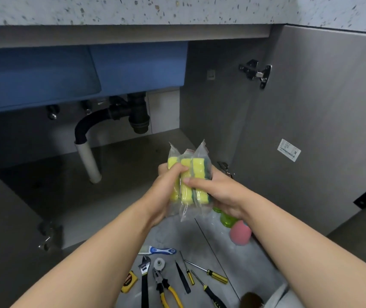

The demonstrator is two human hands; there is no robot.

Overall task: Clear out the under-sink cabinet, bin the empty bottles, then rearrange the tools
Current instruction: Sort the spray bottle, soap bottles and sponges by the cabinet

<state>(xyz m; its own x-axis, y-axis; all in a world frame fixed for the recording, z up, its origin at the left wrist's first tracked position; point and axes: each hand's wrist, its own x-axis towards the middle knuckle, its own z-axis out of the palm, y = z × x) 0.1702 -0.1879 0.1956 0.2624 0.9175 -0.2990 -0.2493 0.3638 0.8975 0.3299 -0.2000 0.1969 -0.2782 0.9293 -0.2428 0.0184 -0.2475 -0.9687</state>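
Observation:
Both hands hold a bundle of yellow-and-green sponges in clear plastic bags (194,167) in front of the open under-sink cabinet (110,174). My left hand (166,187) grips the bundle from the left with fingers curled over it. My right hand (217,192) grips it from the right, thumb across the front. On the floor below lie tools: an adjustable wrench (144,276), yellow-handled pliers (166,290), a tape measure (129,281), screwdrivers (211,273), a white tape roll (159,263) and a blue-handled brush (162,250).
The black drain trap (133,114) and white pipe (89,163) hang under the blue sink (44,76). The right cabinet door (311,130) stands open. Green bottles (226,220) and a pink object (239,232) sit on the floor under my right wrist.

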